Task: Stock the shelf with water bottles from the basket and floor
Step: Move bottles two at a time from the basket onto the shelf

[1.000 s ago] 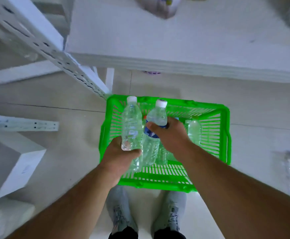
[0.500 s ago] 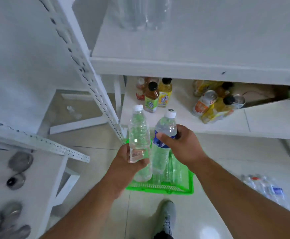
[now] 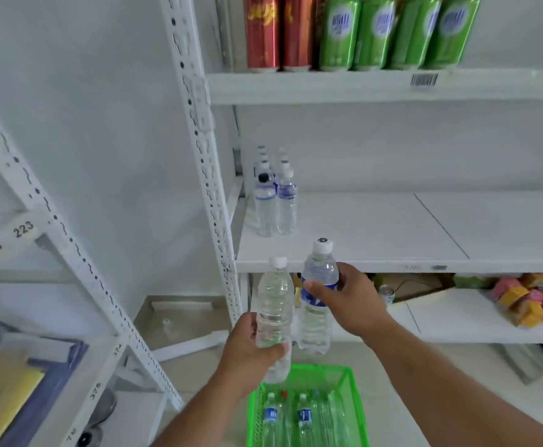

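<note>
The left hand [image 3: 251,343] is curled round a plain water bottle [image 3: 275,304] low on its body; the right hand [image 3: 351,301] grips a blue-labelled bottle [image 3: 317,304] near its shoulder; both bottles are upright, just below the front lip of the shelf [image 3: 393,262]. More bottles lie in the green basket [image 3: 351,375] below. To place these well, lift each base above the lip, then set them beside the row of bottles [image 3: 275,201] at the left; keep them vertical so none topples.
</note>
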{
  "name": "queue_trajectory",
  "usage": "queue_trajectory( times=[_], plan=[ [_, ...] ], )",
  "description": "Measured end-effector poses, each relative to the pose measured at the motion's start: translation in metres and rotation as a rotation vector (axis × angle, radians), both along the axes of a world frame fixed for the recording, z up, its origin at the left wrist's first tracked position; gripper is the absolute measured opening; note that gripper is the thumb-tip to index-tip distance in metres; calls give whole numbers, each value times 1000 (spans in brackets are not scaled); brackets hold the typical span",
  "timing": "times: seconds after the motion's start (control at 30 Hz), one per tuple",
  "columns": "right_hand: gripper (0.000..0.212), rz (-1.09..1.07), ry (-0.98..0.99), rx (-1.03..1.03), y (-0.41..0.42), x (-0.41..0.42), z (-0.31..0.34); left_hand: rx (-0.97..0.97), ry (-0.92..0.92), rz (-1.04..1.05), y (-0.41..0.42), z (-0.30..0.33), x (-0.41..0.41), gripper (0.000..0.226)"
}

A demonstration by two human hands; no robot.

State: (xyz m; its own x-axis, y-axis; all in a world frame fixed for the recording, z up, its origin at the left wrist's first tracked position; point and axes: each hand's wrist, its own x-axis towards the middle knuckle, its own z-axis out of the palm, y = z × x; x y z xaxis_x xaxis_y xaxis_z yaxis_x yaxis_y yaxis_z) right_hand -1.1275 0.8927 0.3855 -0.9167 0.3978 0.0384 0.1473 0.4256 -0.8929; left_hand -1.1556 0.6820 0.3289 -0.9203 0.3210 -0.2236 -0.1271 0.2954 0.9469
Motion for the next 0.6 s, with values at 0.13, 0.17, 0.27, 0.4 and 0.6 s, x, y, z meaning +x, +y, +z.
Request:
queue_trajectory(
  times=[0.13, 0.17, 0.27, 0.4, 0.6],
  plan=[
    [26, -4, 43, 30, 2, 14, 34, 25, 67, 4, 4, 28, 11, 50],
    [25, 0, 46, 35, 4, 16, 41, 26, 84, 3, 6, 32, 12, 50],
    [22, 23, 61, 48, 10, 19, 57, 22, 135, 11, 14, 42, 14, 49],
    [19, 51, 92, 59, 24, 14, 66, 3, 153, 58, 31, 48, 8, 49],
    [25, 93, 98, 43, 56, -9, 67, 31, 134, 122, 65, 52, -3, 48]
  ],
)
